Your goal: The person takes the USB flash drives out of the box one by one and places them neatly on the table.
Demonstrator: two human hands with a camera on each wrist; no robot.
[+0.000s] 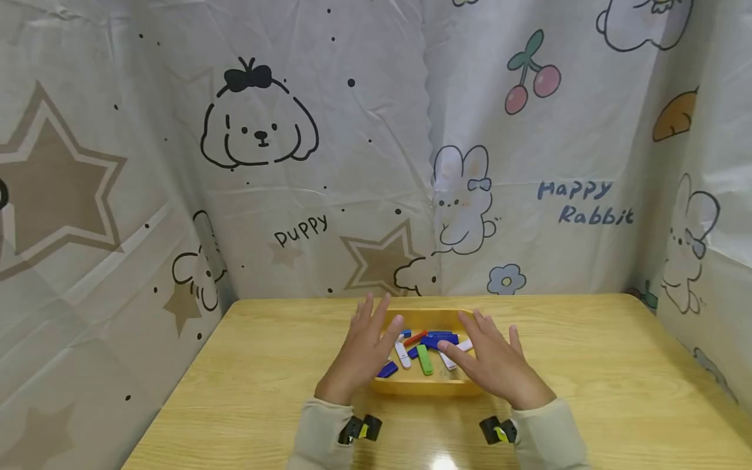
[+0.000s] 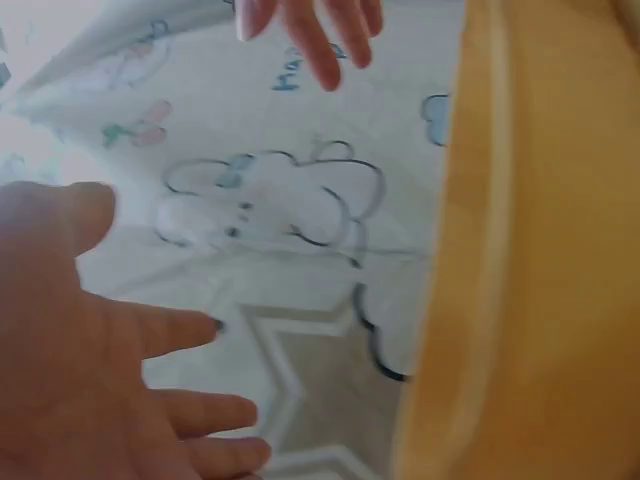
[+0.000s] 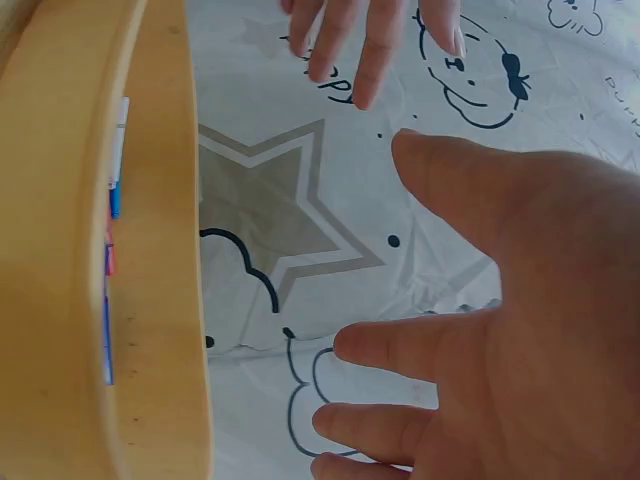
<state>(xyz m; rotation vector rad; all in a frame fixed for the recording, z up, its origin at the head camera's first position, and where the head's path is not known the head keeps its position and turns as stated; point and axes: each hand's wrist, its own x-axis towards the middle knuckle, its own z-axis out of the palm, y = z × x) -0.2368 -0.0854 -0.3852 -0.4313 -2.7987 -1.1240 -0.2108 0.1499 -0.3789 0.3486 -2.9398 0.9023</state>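
While the head view showed the left hand and right hand overlapping the ends of the yellow bin, the wrist views revealed a gap between each hand and the bin. Both hands were fully extended, fingers parted, and held nothing. The bin stood on the worktop. Inside lay a green piece, a red piece, blue pieces and white pieces; the right wrist view caught only slivers of these.

A white glare marks the table; the left wrist view looks blurred.
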